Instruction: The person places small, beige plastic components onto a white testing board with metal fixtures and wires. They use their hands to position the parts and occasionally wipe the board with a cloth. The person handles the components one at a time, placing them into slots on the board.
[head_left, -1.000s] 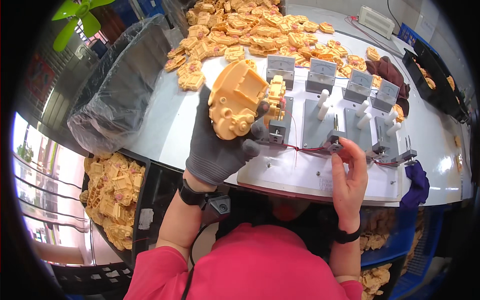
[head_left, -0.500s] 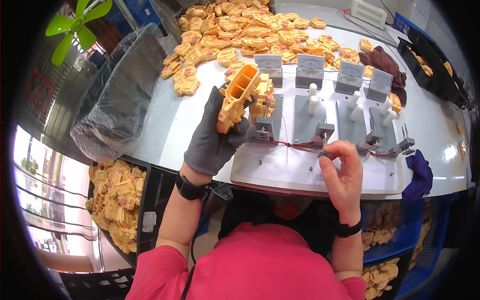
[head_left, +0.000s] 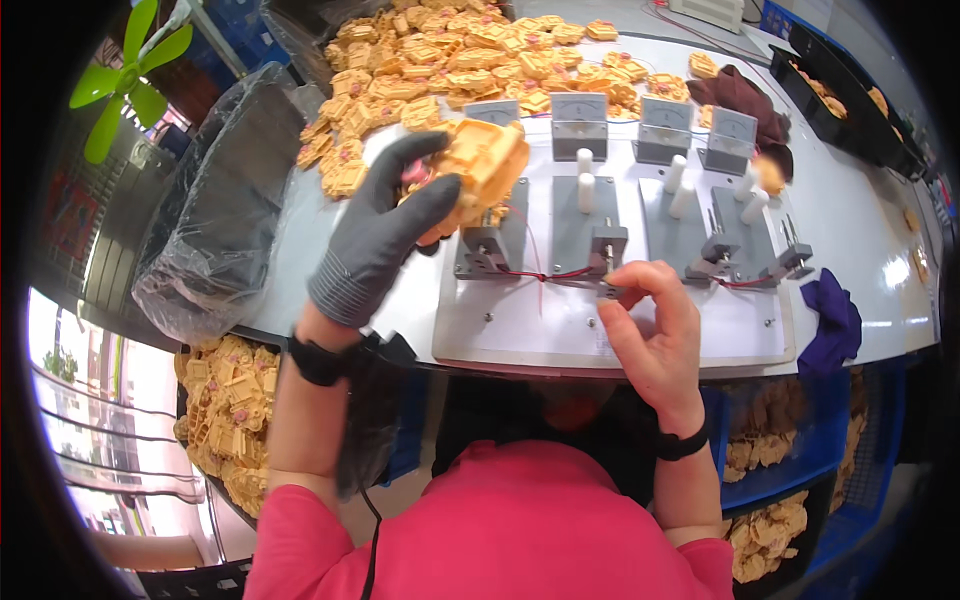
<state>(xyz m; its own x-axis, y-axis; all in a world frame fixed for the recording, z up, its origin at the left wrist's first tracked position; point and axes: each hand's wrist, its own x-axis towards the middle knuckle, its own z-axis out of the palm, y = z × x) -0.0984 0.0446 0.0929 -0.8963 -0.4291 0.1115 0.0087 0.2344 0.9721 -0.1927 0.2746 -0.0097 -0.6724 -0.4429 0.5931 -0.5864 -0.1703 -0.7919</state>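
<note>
My left hand (head_left: 385,225) grasps a yellow plastic housing (head_left: 490,160); my right hand (head_left: 655,325) pinches the not-yet-loaded fixture's (head_left: 568,225) grey end block (head_left: 607,290).

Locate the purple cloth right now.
In the head view, the purple cloth is at the right, by the front edge of the worktable, just right of the white fixture board.

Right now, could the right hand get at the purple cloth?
Probably yes: the purple cloth lies to the right of the right hand, and nothing tall stands between them along the front of the white board. The fingers would first have to leave the small grey block.
</note>
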